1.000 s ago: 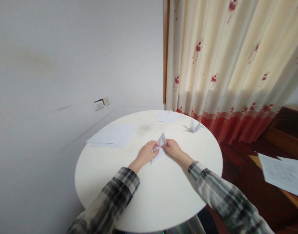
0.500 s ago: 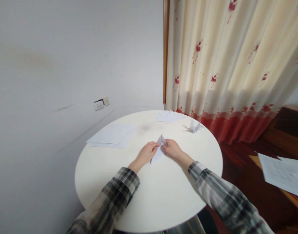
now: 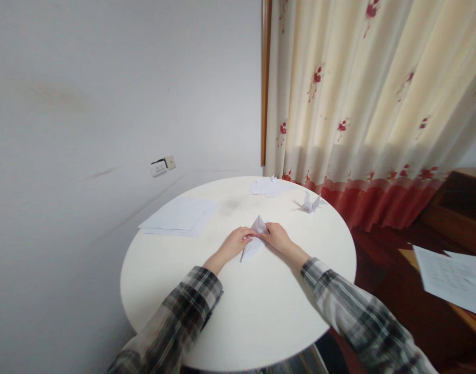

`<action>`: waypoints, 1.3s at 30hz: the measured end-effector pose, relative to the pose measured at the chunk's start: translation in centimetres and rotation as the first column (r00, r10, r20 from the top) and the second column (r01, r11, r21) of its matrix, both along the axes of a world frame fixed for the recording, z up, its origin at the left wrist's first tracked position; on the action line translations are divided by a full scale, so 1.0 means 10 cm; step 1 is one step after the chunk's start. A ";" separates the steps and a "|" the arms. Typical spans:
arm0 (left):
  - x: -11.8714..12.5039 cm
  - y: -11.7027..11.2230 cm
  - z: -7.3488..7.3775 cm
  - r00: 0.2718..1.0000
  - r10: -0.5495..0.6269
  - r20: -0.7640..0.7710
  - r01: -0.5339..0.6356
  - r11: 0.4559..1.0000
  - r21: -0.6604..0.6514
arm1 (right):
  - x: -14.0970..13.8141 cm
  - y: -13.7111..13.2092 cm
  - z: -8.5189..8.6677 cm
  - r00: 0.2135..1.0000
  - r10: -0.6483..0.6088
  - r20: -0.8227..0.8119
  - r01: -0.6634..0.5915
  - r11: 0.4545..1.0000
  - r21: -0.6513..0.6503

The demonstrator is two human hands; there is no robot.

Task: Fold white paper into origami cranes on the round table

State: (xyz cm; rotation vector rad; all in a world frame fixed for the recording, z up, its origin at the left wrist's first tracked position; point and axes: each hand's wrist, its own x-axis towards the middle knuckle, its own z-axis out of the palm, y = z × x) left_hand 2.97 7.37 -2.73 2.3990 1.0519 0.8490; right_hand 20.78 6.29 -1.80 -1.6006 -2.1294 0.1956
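Note:
A small white folded paper piece (image 3: 254,240) lies near the middle of the round white table (image 3: 238,311). My left hand (image 3: 233,243) presses on its left side with fingers curled onto the fold. My right hand (image 3: 277,236) pinches its right side, just below the raised tip. Both hands touch the paper and almost meet over it. Plaid sleeves cover both forearms.
A stack of white sheets (image 3: 179,215) lies at the table's left. A finished paper crane (image 3: 310,202) and crumpled folded paper (image 3: 267,186) sit at the far side. A curtain (image 3: 370,104) hangs behind. More papers (image 3: 450,278) rest on a wooden surface at right.
The raised tip of the paper has been pressed lower and flatter. Both hands have shifted slightly closer together over the fold.

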 end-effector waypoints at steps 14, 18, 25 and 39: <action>-0.19 0.08 0.03 0.987 -0.158 -0.005 0.156 0.980 -0.120 | 0.04 -0.02 0.00 0.995 -0.099 0.016 0.100 0.994 -0.046; -0.22 0.07 0.07 0.976 -0.209 -0.059 0.196 0.964 -0.177 | 0.05 -0.03 0.01 0.994 -0.108 0.014 0.109 0.992 -0.065; -0.25 0.04 0.11 0.961 -0.259 -0.099 0.226 0.937 -0.266 | 0.06 -0.02 -0.01 0.995 -0.099 0.015 0.100 0.992 -0.081; -0.27 0.00 0.18 0.943 -0.303 -0.140 0.244 0.912 -0.331 | 0.07 -0.01 -0.03 0.996 -0.094 0.009 0.094 0.993 -0.068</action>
